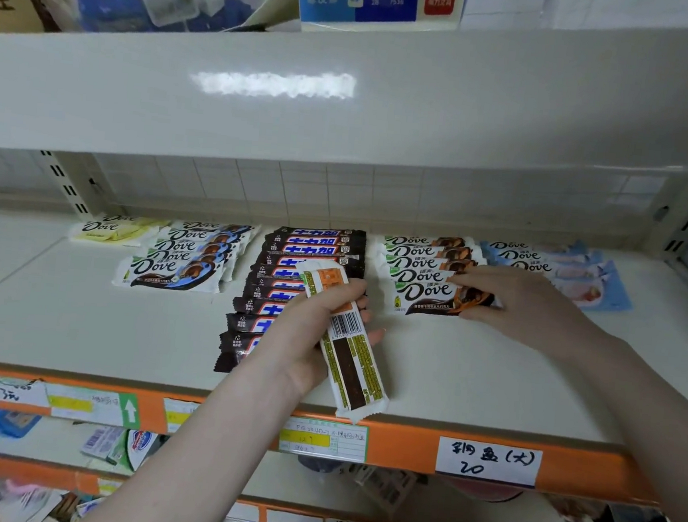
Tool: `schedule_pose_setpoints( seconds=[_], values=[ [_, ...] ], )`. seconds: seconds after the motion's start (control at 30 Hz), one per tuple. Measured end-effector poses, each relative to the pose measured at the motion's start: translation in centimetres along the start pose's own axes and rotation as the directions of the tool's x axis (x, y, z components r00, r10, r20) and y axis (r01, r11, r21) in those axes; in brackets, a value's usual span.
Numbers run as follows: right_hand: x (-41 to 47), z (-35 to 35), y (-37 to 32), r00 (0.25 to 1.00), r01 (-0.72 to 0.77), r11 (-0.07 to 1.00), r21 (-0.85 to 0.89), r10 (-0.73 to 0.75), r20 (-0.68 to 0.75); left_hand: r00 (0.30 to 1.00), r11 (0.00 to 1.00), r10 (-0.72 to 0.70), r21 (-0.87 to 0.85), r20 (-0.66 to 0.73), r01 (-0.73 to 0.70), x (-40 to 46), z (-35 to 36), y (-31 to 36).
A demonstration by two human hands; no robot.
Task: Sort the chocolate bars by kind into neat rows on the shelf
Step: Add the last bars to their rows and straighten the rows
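Note:
Chocolate bars lie in rows on the white shelf (469, 376). From left: yellow Dove bars (105, 231), a row of blue Dove bars (175, 273), a long row of dark Snickers bars (288, 256), a row of orange Dove bars (422, 297) and light-blue Dove bars (582, 277). My left hand (311, 333) grips one orange Dove bar (350, 357) back side up, above the Snickers row. My right hand (525, 306) pinches the right end of the front bar of the orange Dove row, which lies flat on the shelf.
An upper shelf board (348, 94) overhangs the work area, with boxes on top. The shelf front has an orange price strip (401, 445) with paper labels. Lower shelves hold assorted packets. Slotted uprights stand at the back left and right.

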State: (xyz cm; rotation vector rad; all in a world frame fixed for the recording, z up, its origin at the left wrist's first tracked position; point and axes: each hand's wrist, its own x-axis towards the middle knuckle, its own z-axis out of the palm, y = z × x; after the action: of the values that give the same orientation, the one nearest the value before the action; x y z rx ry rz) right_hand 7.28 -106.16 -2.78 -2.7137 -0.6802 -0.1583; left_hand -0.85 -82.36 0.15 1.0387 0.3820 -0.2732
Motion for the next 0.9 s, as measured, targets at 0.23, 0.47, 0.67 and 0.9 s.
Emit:
schedule_pose_setpoints(
  seconds=[0.23, 0.47, 0.67, 0.9],
  values=[
    [0.2, 0.3, -0.5, 0.999, -0.031, 1.0, 0.004, 0.031, -0.007, 0.999, 1.0, 0.004, 0.004, 0.032, -0.004, 0.4, 0.4, 0.0],
    [0.0, 0.4, -0.8, 0.997, 0.001, 0.997, -0.078, -0.008, -0.08, 0.994, 0.976, 0.017, -0.215, 0.108, 0.007, 0.2, 1.0, 0.3],
    [-3.8, -0.5, -6.5, 0.988, -0.022, 0.939, 0.342, 0.072, -0.134, 0.989, 0.921, 0.15, -0.363, -0.007, -0.143, 0.2, 1.8, -0.1],
    [-6.5, 0.7, -9.9, 0.982, 0.163, 0.89, 0.425, -0.106, -0.154, 0.979, 0.884, 0.187, -0.422, -0.077, -0.202, -0.3, 3.1, -0.5]
  ],
)
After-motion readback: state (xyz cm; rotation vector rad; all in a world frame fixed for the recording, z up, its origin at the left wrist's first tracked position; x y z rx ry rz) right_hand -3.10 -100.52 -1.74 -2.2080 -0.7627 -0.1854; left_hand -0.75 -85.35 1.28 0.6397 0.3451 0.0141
